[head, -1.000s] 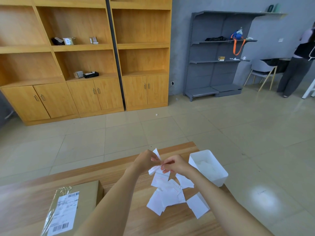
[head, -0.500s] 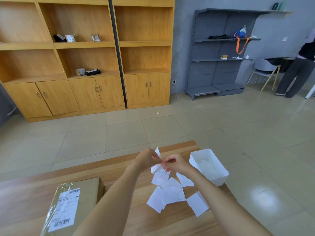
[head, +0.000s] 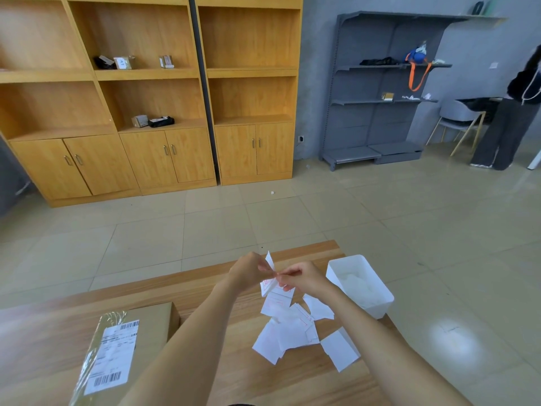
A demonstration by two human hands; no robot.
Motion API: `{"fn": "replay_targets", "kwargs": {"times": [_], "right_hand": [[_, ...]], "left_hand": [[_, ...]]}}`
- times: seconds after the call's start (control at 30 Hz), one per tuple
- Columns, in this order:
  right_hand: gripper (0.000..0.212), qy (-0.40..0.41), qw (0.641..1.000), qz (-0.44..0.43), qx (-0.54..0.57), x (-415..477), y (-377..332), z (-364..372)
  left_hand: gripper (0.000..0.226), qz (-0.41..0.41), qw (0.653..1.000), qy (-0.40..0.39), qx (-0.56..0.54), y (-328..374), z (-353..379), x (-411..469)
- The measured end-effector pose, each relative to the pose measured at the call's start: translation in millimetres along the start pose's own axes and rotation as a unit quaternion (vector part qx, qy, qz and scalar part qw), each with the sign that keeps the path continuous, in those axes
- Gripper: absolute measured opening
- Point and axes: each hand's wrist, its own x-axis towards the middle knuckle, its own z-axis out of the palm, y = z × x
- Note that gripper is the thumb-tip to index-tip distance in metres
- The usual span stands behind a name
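Two hands, left hand [head: 248, 272] and right hand [head: 304, 278], pinch one paper slip [head: 270, 276] above the bench [head: 205, 291].

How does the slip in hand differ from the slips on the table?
The held slip is in the air, pinched between left hand and right hand; the pile of slips rests on the table. The held slip is bent; the pile of slips lies mostly flat. Both are white with red print.
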Motion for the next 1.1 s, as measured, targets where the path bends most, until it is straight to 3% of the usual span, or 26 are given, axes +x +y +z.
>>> {"fn": "replay_targets", "kwargs": {"times": [0.4,0.87,1.1], "right_hand": [[0.006,0.011,1.0,0.001,-0.001,7.3,5.9,-0.6],[0.009,0.051,0.998,-0.013,-0.021,8.5,3.2,-0.3],[0.011,0.058,0.998,-0.015,-0.012,8.0,3.9,-3.9]], "left_hand": [[0.015,-0.013,1.0,0.003,0.001,-9.8,-4.0,-3.9],[0.024,-0.033,0.999,0.018,-0.025,-17.4,-7.8,-11.7],[0.015,-0.03,0.999,0.027,-0.024,-19.3,-11.0,-12.0]]}}
